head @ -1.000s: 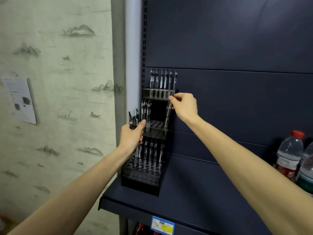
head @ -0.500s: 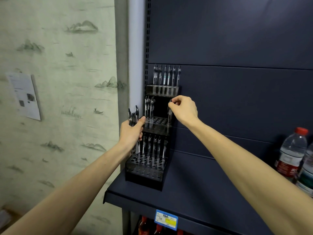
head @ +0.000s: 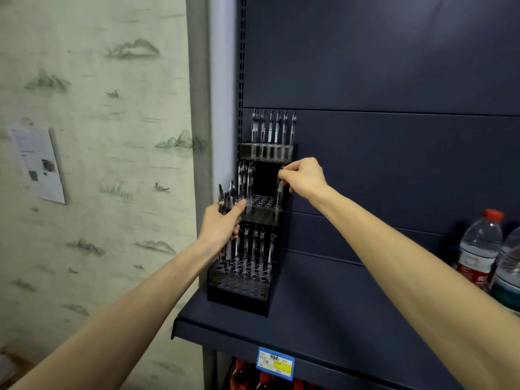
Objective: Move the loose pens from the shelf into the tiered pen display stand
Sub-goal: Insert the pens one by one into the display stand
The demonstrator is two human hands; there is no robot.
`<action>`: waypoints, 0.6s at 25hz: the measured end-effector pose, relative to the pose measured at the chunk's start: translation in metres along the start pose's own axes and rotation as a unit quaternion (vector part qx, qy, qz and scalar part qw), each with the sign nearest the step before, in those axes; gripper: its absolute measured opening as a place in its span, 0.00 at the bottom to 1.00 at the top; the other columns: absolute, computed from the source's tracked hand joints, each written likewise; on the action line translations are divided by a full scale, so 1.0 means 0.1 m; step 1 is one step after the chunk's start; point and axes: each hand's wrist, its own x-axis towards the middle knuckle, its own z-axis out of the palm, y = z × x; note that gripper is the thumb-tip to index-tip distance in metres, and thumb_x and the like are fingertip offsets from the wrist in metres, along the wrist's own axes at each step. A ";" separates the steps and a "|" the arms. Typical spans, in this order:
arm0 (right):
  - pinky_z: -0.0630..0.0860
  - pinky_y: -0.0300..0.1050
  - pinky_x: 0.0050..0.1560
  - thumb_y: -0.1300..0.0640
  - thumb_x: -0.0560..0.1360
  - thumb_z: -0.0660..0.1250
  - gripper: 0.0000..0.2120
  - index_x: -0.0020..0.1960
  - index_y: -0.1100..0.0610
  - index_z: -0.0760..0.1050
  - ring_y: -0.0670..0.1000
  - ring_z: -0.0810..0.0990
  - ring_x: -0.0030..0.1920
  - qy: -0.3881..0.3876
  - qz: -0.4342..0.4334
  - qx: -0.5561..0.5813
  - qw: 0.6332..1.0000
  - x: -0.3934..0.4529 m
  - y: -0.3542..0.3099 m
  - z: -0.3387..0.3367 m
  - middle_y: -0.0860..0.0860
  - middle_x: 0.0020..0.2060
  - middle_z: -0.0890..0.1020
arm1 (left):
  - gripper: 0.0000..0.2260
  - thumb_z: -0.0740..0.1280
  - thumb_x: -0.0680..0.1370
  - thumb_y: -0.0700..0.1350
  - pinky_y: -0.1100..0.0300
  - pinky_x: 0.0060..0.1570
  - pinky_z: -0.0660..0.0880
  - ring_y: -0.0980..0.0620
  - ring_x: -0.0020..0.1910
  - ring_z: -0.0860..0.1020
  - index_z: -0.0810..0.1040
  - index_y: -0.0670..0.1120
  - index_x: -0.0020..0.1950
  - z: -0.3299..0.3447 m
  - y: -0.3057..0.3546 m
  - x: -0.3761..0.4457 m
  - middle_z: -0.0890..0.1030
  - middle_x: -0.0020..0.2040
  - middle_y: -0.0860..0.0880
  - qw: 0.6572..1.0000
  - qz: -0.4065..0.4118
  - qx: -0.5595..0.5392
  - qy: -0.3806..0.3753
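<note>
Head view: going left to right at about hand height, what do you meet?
Paper sheet on the wall → left hand gripping a bunch of pens → pen display stand → right hand pinching a pen → water bottles.

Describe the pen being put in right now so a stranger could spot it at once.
Find the black tiered stand at the left end of the dark blue shelf. On its middle tier, at the right edge, stands one pen. Unlike its neighbours, the right hand pinches its top.
</note>
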 end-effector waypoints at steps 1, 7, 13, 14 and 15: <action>0.80 0.45 0.38 0.59 0.77 0.69 0.07 0.43 0.56 0.85 0.46 0.77 0.28 -0.008 0.007 0.011 1.000 0.00 -0.01 0.00 0.48 0.32 0.84 | 0.12 0.71 0.81 0.50 0.61 0.25 0.68 0.53 0.25 0.69 0.76 0.45 0.42 0.02 0.02 -0.02 0.71 0.28 0.52 1.000 0.001 0.002 -0.007; 0.77 0.42 0.36 0.58 0.78 0.70 0.11 0.60 0.60 0.80 0.44 0.78 0.27 0.011 0.013 0.056 0.998 -0.05 0.00 0.03 0.49 0.33 0.85 | 0.15 0.70 0.81 0.49 0.60 0.26 0.68 0.53 0.25 0.68 0.73 0.45 0.38 0.09 0.13 -0.14 0.70 0.28 0.51 1.000 -0.007 -0.002 -0.025; 0.77 0.45 0.39 0.42 0.75 0.73 0.12 0.50 0.50 0.86 0.40 0.77 0.29 -0.046 -0.086 0.058 0.994 -0.44 0.02 0.33 0.42 0.29 0.82 | 0.15 0.71 0.81 0.46 0.61 0.24 0.68 0.53 0.24 0.69 0.73 0.44 0.37 0.14 0.08 -0.16 0.71 0.27 0.50 0.999 0.001 0.010 -0.035; 0.78 0.44 0.40 0.43 0.75 0.74 0.12 0.49 0.51 0.87 0.41 0.79 0.31 -0.079 -0.087 0.045 0.992 -0.49 0.02 0.39 0.42 0.31 0.83 | 0.15 0.71 0.81 0.45 0.61 0.24 0.68 0.52 0.23 0.69 0.73 0.45 0.36 0.17 0.08 -0.17 0.71 0.27 0.49 0.999 -0.003 0.014 -0.039; 0.80 0.45 0.43 0.45 0.75 0.74 0.10 0.48 0.51 0.88 0.42 0.82 0.35 -0.094 -0.088 0.034 0.991 -0.52 0.03 0.44 0.44 0.33 0.85 | 0.15 0.71 0.81 0.44 0.60 0.24 0.69 0.52 0.23 0.70 0.73 0.44 0.35 0.19 0.08 -0.19 0.72 0.27 0.48 0.999 -0.007 0.019 -0.043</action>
